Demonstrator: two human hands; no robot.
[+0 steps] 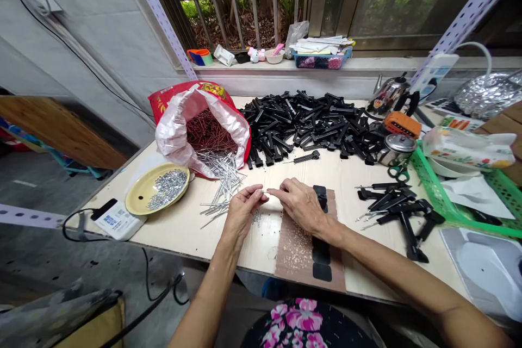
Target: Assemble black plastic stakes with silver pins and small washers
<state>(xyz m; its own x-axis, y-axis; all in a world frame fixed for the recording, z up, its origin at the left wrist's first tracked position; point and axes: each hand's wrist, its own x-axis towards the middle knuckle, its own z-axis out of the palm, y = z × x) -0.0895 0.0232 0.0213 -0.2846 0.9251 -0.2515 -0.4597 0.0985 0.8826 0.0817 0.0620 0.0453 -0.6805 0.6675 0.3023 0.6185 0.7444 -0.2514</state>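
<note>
My left hand (243, 210) is closed in a pinch near the middle of the table, around something too small to make out. My right hand (299, 204) points its index finger at the left fingertips, its other fingers curled; what it grips is hidden. Small metal bits (256, 218) lie beneath the hands. Left of them are silver rods (222, 191), spilling from a red and white sack (175, 133) that also holds dark red rods (210, 131). A brown mat (293, 253) with black pads (322, 272) lies under the right forearm.
Black plastic parts (302, 119) are heaped at the back, with more (408, 209) at the right. A yellow plate (136, 190) of metal bits and a white device (120, 221) sit left. Right stand a green basket (428, 174), metal cup (397, 147) and kettle (389, 99).
</note>
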